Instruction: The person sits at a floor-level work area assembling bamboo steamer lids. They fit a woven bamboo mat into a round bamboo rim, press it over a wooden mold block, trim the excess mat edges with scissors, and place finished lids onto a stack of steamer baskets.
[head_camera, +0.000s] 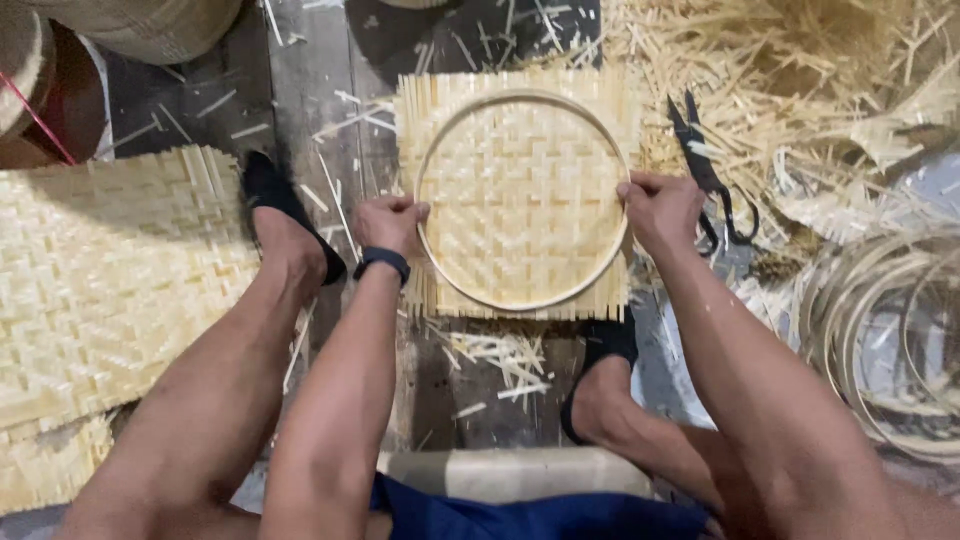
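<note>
A square woven bamboo mat (520, 190) lies on the dark wooden floor in front of me. A thin round bamboo hoop (520, 98) rests on top of it. My left hand (388, 222), with a dark band on its wrist, grips the hoop's left side. My right hand (660, 208) grips the hoop's right side. Both hands press the hoop onto the mat. My feet in black footwear sit to the left (280, 210) and below right (600, 370) of the mat.
Black scissors (712, 180) lie just right of my right hand. A large woven sheet (100, 270) covers the floor at left. Coiled bamboo hoops (890, 340) lie at right. Loose bamboo strips (800, 80) pile up at the top right. Baskets (150, 25) stand at the top left.
</note>
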